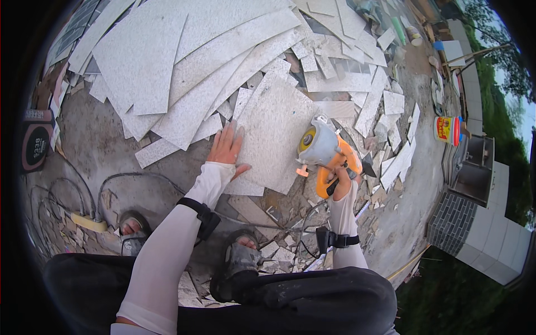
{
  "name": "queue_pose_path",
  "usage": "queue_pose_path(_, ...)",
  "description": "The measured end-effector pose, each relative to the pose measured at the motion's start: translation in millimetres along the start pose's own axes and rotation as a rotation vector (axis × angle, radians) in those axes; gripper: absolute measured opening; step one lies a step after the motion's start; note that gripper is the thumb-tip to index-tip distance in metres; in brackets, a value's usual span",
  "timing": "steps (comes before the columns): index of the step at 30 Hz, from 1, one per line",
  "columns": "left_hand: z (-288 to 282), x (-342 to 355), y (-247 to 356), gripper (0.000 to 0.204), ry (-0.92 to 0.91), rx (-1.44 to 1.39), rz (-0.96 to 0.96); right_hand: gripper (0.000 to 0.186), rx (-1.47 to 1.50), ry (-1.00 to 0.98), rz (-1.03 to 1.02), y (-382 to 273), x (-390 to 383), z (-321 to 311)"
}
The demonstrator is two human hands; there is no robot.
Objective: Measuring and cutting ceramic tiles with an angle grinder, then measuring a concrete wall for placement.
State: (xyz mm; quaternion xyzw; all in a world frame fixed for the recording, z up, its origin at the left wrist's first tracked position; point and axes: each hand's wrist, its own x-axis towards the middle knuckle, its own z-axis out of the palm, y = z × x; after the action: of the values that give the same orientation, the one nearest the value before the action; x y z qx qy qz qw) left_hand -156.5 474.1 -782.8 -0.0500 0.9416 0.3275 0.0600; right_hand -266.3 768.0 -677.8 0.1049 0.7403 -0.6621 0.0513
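Gripping orange saw (327,153), right fingers (341,175) curled round handle (322,183), left fingers (229,134) spread on pale slab (273,131)

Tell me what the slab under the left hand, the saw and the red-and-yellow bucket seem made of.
Slab: probably ceramic or stone, matte, from its speckled pale face. Saw: orange casing likely smooth plastic, from its even colour; grey guard metal or plastic, unclear. Bucket: probably smooth plastic, from its bright colours.

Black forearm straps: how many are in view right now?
2: left forearm strap, behind the left hand resting on the tile; right forearm strap, behind the right hand holding the circular saw. No others seem hidden.
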Motion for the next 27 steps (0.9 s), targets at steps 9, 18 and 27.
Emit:
queue_pose_path(9, 3.7, 0.2, -1.0, 0.102, 0.015, 0.004, 0.007, 0.029, 0.003, 0.011, 0.051, 7.8, -13.7, -9.4)
queue_pose_path(18, 3.5, 1.8, -0.5, 0.103, 0.034, 0.029, 0.029, 0.029, 0.014, 0.026, 0.062, 17.2, -20.4, -10.0)
queue_pose_path(27, 3.9, -0.5, -0.4, 0.102, 0.036, 0.033, 0.026, 0.027, 0.031, 0.012, 0.104, 14.4, -40.7, -13.9)
